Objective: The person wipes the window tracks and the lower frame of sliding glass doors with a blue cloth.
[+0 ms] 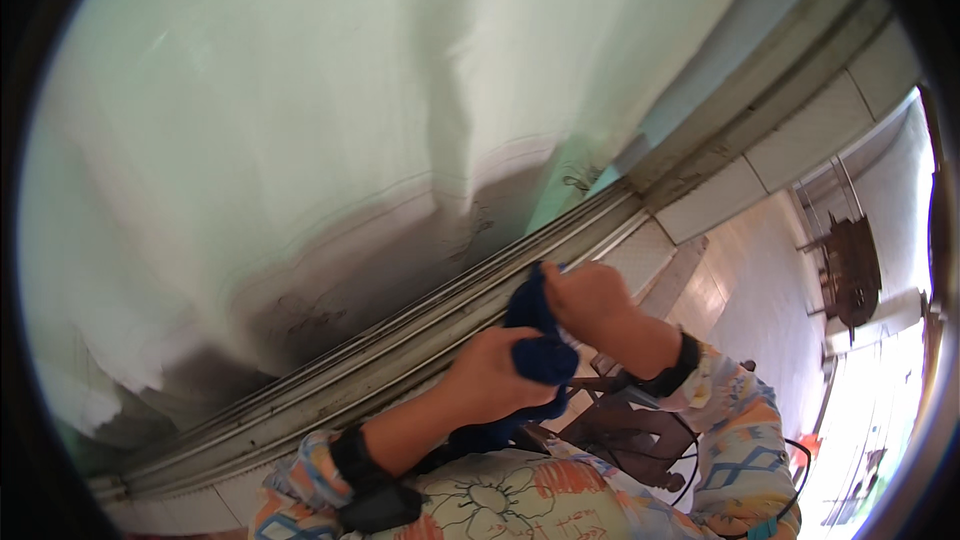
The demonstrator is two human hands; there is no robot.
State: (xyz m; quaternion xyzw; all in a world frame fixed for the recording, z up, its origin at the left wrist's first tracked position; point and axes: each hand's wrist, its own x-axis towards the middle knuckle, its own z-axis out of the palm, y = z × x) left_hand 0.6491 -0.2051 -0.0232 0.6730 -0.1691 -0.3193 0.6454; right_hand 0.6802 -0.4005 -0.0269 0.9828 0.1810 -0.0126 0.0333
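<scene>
A dark blue cloth (544,360) is bunched between my two hands, and part of it hangs down in front of my body. My left hand (495,379) is closed around its lower bundle. Higher up and to the right, my right hand (589,300) grips the cloth's upper end. Both hands are just above a metal sliding-window track (420,330), whose grooves look dirty. Behind the track stands a glass pane (300,127) with a pale curtain hanging beyond it.
Along the right runs the window's side frame (750,105), bordered by white wall tiles (712,202). Below my arms is a dark wooden chair (622,435) with black cables near it. Farther right, another dark wooden piece of furniture (851,270) stands on the tiled floor.
</scene>
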